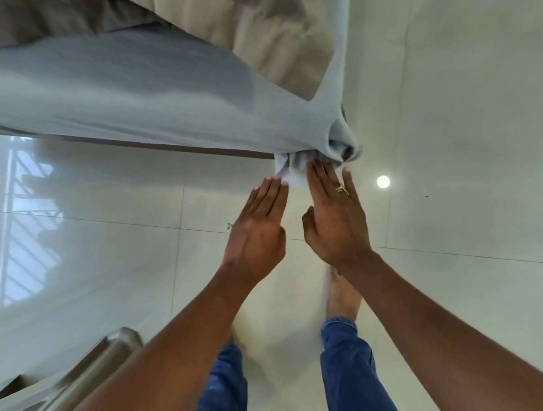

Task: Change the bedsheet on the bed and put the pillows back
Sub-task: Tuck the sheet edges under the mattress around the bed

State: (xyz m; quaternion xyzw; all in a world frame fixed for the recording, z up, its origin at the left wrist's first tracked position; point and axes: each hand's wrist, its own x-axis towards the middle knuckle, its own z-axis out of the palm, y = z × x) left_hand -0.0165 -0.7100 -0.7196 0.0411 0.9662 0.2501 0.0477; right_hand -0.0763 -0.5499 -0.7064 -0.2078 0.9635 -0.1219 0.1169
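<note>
Head view: looks down at the near right corner of a bed, with both arms reaching forward to it.
Left hand (pixel 259 228): flat and released, grasping nothing; the fingers (pixel 272 192) lie straight and close together, their tips touching the pale fold of cloth (pixel 293 173) that hangs below the corner.
Right hand (pixel 335 223): also flat and released; the fingers (pixel 321 177) are straight, with the tips pressed into the bunched cloth under the corner, the little finger spread a little to the right and the thumb held out to the left.
Ring (pixel 342 189): gold, on a finger of the right hand.
Bedsheet (pixel 129 87): light blue-grey, stretched over the bed top and side and gathered into a tight bunch (pixel 339 137) at the corner, just beyond both sets of fingertips.
Blanket (pixel 269 30): beige, lying on the far part of the bed over the sheet.
Bed edge (pixel 165 146): a dark strip under the sheet's lower border.
Floor (pixel 448 99): glossy pale tiles, reflecting a round lamp (pixel 383 182) to the right of the hands and a barred window (pixel 26 226) at the left.
Legs: blue jeans (pixel 350 369) and a bare foot (pixel 342 296), near, below the hands.
Metal object (pixel 92 368): near left, blurred; I cannot tell what it is.
</note>
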